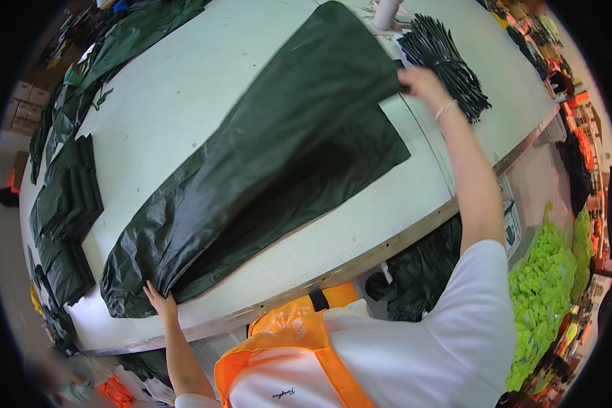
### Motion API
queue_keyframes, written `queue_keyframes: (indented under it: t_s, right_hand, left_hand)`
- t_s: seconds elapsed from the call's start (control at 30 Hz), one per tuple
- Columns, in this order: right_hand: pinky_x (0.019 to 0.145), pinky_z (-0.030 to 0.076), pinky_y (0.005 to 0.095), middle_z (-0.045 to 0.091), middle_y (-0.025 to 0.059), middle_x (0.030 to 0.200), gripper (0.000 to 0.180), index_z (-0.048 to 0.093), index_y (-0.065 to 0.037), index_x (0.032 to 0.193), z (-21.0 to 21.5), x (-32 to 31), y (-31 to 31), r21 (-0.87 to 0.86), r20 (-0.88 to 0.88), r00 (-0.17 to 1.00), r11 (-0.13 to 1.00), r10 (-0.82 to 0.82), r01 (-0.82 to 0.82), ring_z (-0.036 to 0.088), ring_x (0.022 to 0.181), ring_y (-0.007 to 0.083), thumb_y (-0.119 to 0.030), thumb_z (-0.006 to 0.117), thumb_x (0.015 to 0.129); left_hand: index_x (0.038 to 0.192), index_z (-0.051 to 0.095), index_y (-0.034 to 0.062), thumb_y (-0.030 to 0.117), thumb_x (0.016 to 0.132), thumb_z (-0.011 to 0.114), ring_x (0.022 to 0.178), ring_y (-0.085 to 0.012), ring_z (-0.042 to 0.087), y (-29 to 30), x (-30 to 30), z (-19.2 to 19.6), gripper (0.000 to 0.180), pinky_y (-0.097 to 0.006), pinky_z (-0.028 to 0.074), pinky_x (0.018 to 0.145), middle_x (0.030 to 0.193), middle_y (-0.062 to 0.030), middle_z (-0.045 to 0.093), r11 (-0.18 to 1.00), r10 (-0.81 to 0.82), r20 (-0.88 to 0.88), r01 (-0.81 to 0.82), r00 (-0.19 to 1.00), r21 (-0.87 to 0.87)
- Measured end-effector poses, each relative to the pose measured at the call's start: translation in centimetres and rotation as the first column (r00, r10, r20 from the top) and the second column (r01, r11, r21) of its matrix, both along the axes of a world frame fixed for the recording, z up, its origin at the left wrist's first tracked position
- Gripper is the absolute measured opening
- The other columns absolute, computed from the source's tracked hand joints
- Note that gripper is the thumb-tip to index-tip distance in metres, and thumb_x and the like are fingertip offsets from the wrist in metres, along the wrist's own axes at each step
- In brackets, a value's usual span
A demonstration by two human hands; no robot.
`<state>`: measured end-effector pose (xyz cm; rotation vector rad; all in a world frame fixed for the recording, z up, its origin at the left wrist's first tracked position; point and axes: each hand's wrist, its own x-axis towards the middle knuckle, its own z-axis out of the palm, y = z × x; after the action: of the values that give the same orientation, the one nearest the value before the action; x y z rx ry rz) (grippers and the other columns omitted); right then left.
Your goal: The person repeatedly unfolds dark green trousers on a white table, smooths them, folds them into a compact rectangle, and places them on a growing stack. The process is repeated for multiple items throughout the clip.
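A large sheet of dark green, shiny fabric (265,170) lies across a white cutting table (183,88). My right hand (420,83) is raised over the table and pinches the sheet's far right corner, lifting the top layer off the layer below. My left hand (160,302) presses down on the sheet's near left end, close to the table's front edge. I wear a white shirt with an orange vest.
Folded dark green pieces (68,204) are stacked along the table's left side. A bundle of black cords (445,58) and a white spool (386,13) sit at the far right. Neon yellow fabric (547,285) is heaped on the floor at right, dark fabric (421,265) under the table.
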<state>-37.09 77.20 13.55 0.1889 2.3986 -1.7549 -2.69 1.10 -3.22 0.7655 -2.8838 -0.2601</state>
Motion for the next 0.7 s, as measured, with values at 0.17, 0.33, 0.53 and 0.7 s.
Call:
queue_keyframes:
  t_s: [0.17, 0.33, 0.53, 0.7]
  right_hand:
    - [0.073, 0.045, 0.0437, 0.062, 0.0266, 0.081, 0.059, 0.064, 0.006, 0.074, -14.2, 7.2, 4.2, 0.797, 0.160, 0.982, 0.600, -0.099, -0.069, 0.059, 0.078, 0.0409, -0.053, 0.057, 0.074]
    - [0.078, 0.046, 0.0406, 0.063, 0.0229, 0.097, 0.053, 0.060, 0.007, 0.098, -18.1, 11.5, 1.9, 0.752, 0.091, 0.995, 0.658, -0.041, -0.041, 0.060, 0.090, 0.0355, -0.029, 0.078, 0.064]
    - [0.086, 0.043, 0.0322, 0.064, 0.0135, 0.104, 0.043, 0.058, 0.007, 0.111, -17.0, 12.6, 4.8, 0.471, 0.240, 0.969, 0.867, 0.051, -0.162, 0.059, 0.094, 0.0222, -0.019, 0.067, 0.077]
    - [0.086, 0.044, 0.0392, 0.062, 0.0184, 0.103, 0.043, 0.059, 0.003, 0.105, -20.0, 11.6, 9.9, 0.906, 0.142, 0.957, 0.423, -0.254, -0.023, 0.058, 0.096, 0.0333, -0.025, 0.070, 0.075]
  left_hand:
    - [0.123, 0.045, 0.0071, 0.009, 0.064, 0.066, 0.112, -0.0347, 0.045, 6.0, 0.0, 5.1, 0.062, -0.043, 0.037, 0.091, 0.120, -0.0148, 0.047, 0.955, 0.057, -0.044, -0.068, 0.997, -0.290]
    - [0.096, 0.054, 0.0089, 0.009, 0.058, 0.068, 0.091, -0.0261, 0.057, 0.6, 2.1, 4.2, 0.040, -0.040, 0.043, 0.076, 0.094, -0.0067, 0.058, 0.960, -0.041, 0.108, 0.069, 0.993, -0.271]
    - [0.087, 0.056, 0.0120, 0.005, 0.059, 0.056, 0.070, -0.0275, 0.057, 1.3, -3.5, 15.4, 0.029, -0.037, 0.043, 0.061, 0.073, -0.0055, 0.058, 0.894, -0.130, -0.300, -0.019, 0.945, -0.447]
    - [0.111, 0.058, 0.0109, 0.014, 0.054, 0.072, 0.070, -0.0219, 0.058, 4.2, 3.2, 9.9, 0.059, -0.033, 0.045, 0.069, 0.084, -0.0037, 0.063, 0.997, -0.076, -0.177, 0.079, 0.981, 0.010]
